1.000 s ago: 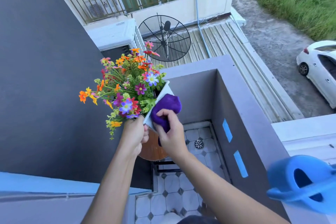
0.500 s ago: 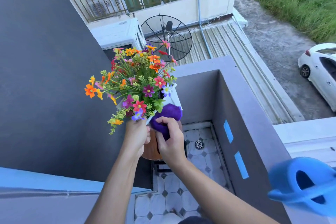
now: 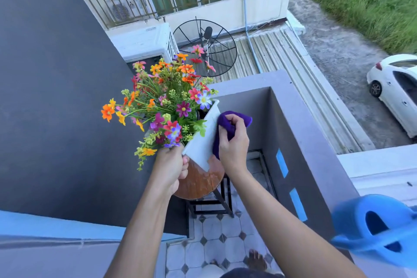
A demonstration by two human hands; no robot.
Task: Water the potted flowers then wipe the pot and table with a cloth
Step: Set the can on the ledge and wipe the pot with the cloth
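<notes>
Above the round wooden table (image 3: 198, 184), I am tilting the white square pot (image 3: 204, 136) of colourful flowers (image 3: 167, 101).
My left hand (image 3: 170, 167) is clasping its lower corner; my right hand (image 3: 232, 144), closed around the purple cloth (image 3: 228, 125), is pressing it against the pot's side, with a blue watering can (image 3: 374, 230) well apart.

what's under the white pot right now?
The white pot is tilted, held by the left hand. Below it sits the round wooden table; its wet-looking top shows, but the pot and hand cover the patch directly beneath. The pot's base is hidden.
</notes>
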